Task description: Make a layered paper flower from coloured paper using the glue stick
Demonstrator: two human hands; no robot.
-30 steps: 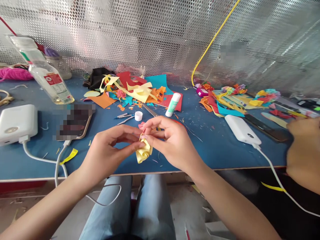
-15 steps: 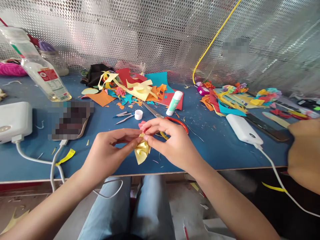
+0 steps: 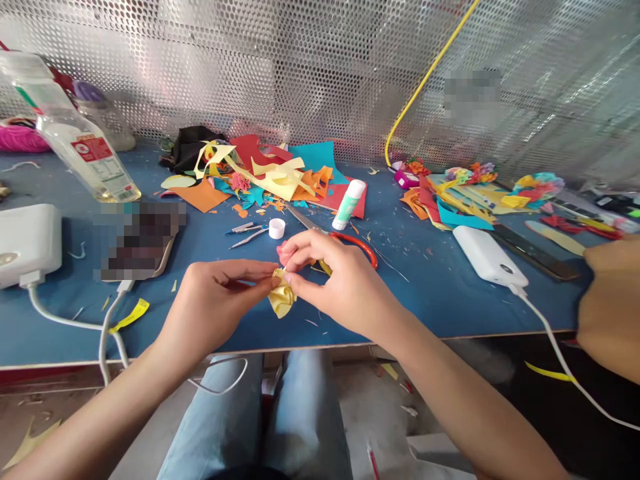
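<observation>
A rolled pale yellow paper piece (image 3: 281,298) hangs between my two hands above the front edge of the blue table (image 3: 410,300). My left hand (image 3: 216,305) pinches its left side with thumb and fingers closed. My right hand (image 3: 334,277) pinches its top from the right, fingers curled. Just behind my right hand lie scissors with red handles (image 3: 360,244) and a small pink paper bit (image 3: 283,251).
A heap of coloured paper scraps (image 3: 265,177), a glue stick (image 3: 349,204) and its white cap (image 3: 277,229) lie mid-table. A phone (image 3: 140,241), a white power bank (image 3: 27,243), a bottle (image 3: 83,150) stand left. Another power bank (image 3: 490,257) and another person's arm (image 3: 610,310) are right.
The yellow paper has been rolled tighter and shorter between my fingers. Both hands stayed at the table's front edge, shifting slightly up and left.
</observation>
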